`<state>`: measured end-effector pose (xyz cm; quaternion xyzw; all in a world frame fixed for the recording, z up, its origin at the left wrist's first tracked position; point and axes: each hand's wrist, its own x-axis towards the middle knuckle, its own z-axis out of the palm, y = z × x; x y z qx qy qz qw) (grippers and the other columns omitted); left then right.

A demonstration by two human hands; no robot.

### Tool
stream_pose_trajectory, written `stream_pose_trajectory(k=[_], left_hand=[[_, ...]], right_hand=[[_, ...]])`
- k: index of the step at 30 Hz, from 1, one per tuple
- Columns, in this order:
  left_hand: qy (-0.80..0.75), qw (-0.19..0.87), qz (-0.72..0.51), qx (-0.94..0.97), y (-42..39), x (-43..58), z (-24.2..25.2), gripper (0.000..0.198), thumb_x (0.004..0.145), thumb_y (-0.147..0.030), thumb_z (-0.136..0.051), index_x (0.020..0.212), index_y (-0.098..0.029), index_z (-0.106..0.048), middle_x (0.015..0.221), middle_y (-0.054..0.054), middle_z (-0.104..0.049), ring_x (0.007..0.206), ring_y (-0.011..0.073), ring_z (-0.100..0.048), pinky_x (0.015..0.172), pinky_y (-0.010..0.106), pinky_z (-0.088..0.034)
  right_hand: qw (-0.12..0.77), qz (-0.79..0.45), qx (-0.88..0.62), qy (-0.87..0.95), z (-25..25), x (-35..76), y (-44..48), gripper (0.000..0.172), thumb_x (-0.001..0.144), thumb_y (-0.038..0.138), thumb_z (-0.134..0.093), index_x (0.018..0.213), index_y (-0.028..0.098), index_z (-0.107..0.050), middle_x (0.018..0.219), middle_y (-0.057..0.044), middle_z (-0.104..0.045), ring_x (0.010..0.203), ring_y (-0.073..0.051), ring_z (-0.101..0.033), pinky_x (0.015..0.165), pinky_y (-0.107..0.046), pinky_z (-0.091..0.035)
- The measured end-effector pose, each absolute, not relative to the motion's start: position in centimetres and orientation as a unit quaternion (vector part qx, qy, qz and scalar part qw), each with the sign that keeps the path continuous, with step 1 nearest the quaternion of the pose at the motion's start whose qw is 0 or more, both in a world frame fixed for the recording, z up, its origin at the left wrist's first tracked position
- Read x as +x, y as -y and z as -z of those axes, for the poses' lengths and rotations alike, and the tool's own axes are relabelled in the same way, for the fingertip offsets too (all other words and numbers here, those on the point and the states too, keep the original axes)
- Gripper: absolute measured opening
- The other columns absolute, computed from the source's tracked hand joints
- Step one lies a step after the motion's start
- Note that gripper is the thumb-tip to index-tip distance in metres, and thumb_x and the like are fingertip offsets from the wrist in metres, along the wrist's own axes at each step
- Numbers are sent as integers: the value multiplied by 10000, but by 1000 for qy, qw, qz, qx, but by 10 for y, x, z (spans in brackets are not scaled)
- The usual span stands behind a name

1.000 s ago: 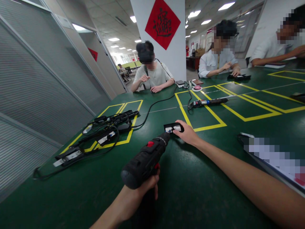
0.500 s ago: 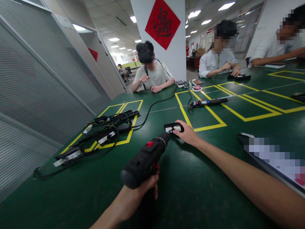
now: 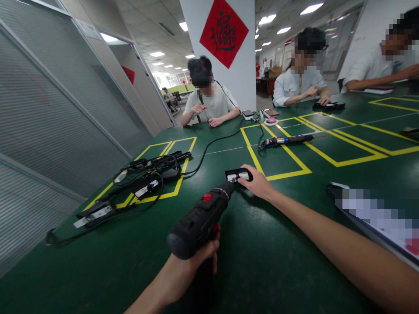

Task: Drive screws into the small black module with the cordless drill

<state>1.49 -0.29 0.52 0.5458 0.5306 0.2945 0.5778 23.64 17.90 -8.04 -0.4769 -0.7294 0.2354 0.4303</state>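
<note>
A black cordless drill (image 3: 199, 220) with a red switch on top is gripped by my left hand (image 3: 201, 255), its nose slanting away to the upper right. Just beyond the chuck lies a small black case (image 3: 231, 174) with white parts inside. The fingers of my right hand (image 3: 257, 183) are closed on the right end of this case. Whether the drill's tip touches the case cannot be made out, because the chuck covers that spot.
Black cabled devices (image 3: 150, 174) lie in a heap on the left of the green table (image 3: 131, 261). A pen-shaped electric screwdriver (image 3: 288, 140) rests beyond my right hand. A dark-edged tray (image 3: 347, 209) is at the right. Three people sit across the table.
The drill and my left hand have shifted very slightly up and to the right. My right hand and the black case stay in place.
</note>
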Motion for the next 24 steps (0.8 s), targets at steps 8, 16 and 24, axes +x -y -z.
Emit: stream_pose_trajectory(k=[8, 16, 24], left_hand=[[-536, 579, -292, 541, 4, 15, -7, 299, 831, -384, -592, 1014, -152, -542, 808, 3, -593, 543, 114, -554, 613, 296, -425], [-539, 572, -287, 548, 3, 15, -8, 303, 834, -380, -577, 1018, -142, -541, 717, -4, -603, 555, 133, -555, 637, 311, -418], [-535, 573, -277, 556, 4, 16, -12, 259, 853, -356, -551, 1001, -143, -546, 722, 2, -606, 577, 137, -562, 679, 326, -420]], right_hand=[[436, -231, -475, 728, 82, 236, -181, 381, 780, 320, -635, 1142, 231, -559, 1086, -50, -634, 982, -214, -592, 885, -370, -452], [434, -238, -477, 726, 80, 236, -178, 401, 779, 324, -636, 1159, 225, -556, 1097, -54, -631, 984, -212, -591, 883, -368, -454], [430, -241, -479, 726, 80, 237, -180, 428, 773, 347, -648, 1170, 224, -550, 1092, -59, -629, 985, -213, -589, 880, -370, -455]])
